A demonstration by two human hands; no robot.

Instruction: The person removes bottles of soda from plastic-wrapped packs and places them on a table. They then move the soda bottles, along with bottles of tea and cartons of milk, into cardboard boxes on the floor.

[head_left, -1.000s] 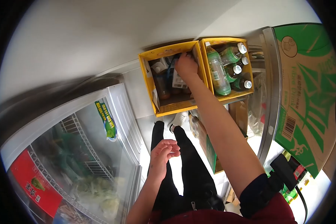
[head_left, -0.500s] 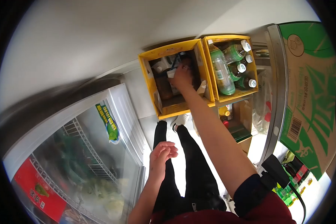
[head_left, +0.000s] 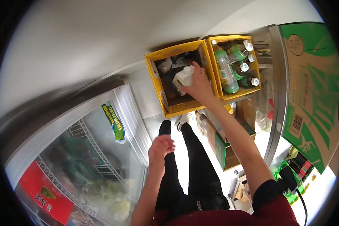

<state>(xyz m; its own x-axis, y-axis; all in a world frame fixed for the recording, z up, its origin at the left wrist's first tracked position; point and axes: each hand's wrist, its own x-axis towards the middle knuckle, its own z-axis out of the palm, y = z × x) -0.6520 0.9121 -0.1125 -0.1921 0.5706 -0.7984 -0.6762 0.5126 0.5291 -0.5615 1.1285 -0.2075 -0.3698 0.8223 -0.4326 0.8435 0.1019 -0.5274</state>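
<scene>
A white carton with a white cap (head_left: pixel 184 78) is in the grip of my right hand (head_left: pixel 200 84), over the opening of a yellow-edged cardboard box (head_left: pixel 175 49). Inside that box, another white-capped container (head_left: pixel 164 66) and some dark items lie behind and left of the carton. My left hand (head_left: pixel 161 146) hangs above my legs, fingers loosely curled and apart, holding nothing. Against the box's right side stands a second yellow box (head_left: pixel 232 38) with several green-labelled bottles (head_left: pixel 225 69).
At the left is a glass-doored fridge (head_left: pixel 133 120) with wire racks and produce. A metal frame (head_left: pixel 280 90) and a green-and-brown carton box (head_left: pixel 310 94) stand at the right. Below the yellow boxes is an open green-brown box (head_left: pixel 229 152). More bottles (head_left: pixel 301 169) are at lower right.
My right hand has lifted the white carton up from inside the yellow-edged box. My left hand has risen slightly. The view has shifted a little, and more of the lower green-brown box shows.
</scene>
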